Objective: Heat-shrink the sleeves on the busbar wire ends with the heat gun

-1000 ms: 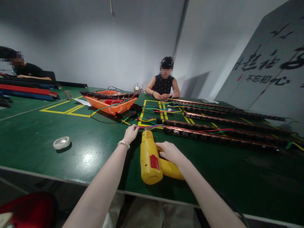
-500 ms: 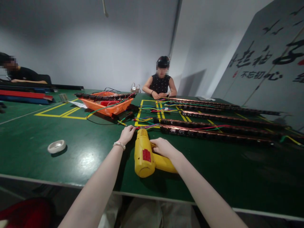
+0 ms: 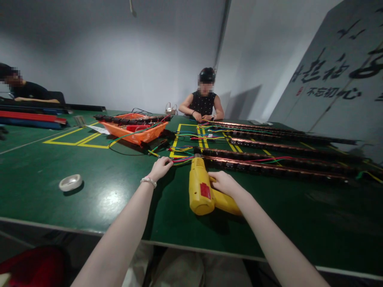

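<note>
My right hand (image 3: 224,182) grips the handle of a yellow heat gun (image 3: 201,190) that lies on the green table (image 3: 44,167), its nozzle pointing away at a bundle of coloured wires (image 3: 181,159). My left hand (image 3: 160,167), with a bead bracelet on the wrist, is closed in a pinch on the near end of those wires. The wires run from a long dark strip with copper bars (image 3: 269,169) that stretches to the right.
More long strips (image 3: 287,149) lie further back on the right. An orange tray (image 3: 136,133) with parts stands at the back left, a roll of tape (image 3: 70,182) at the near left. One person sits across the table, another at the far left.
The heat gun and my right hand have shifted to the right, nozzle now nearer the strip's end. My left hand stays on the wires.
</note>
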`<state>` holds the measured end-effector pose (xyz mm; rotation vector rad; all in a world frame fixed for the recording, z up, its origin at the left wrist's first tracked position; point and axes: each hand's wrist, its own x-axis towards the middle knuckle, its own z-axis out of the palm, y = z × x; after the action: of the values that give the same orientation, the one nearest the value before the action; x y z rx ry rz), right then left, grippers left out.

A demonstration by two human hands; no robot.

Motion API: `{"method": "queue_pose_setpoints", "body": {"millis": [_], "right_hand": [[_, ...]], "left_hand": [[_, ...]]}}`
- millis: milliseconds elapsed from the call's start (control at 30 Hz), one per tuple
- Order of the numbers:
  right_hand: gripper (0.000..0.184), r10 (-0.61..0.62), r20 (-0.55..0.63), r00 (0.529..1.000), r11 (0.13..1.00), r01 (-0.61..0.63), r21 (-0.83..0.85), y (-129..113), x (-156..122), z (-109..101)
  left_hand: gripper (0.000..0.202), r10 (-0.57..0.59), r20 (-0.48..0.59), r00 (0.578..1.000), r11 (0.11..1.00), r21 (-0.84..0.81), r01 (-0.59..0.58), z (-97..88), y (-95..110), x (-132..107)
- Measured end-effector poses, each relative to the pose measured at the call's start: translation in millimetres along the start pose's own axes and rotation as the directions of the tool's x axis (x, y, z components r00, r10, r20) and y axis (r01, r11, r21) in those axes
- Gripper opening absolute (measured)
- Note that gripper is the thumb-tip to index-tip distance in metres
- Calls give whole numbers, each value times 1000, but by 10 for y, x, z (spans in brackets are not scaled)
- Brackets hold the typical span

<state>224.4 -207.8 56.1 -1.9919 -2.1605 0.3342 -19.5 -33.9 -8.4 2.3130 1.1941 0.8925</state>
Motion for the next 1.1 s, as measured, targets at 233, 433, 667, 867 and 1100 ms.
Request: {"method": "queue_pose_setpoints", "body": {"millis": [233, 433, 667, 867, 1100], "right_hand": [[36, -32, 13, 999, 999, 32, -37, -129, -46, 12], [35, -117, 31, 993, 991, 119, -59, -477, -2, 118], [26, -183, 32, 983, 979, 186, -84, -790, 114, 255], [21, -205, 43, 978, 977, 207, -53, -750, 123, 257], [21, -207, 61, 976, 978, 208, -6, -717, 150, 268]], "left_hand": [[28, 21, -2, 1000, 1000, -1, -21, 4, 17, 7], [32, -2, -27, 1000, 998, -61, 1, 35, -17, 20], [30, -53, 7, 999, 996, -69, 54, 18, -32, 41], [29, -21, 13, 1000, 1000, 20, 21, 24, -74, 49], [30, -35, 7, 999, 998, 45, 34, 23, -79, 52]]}}
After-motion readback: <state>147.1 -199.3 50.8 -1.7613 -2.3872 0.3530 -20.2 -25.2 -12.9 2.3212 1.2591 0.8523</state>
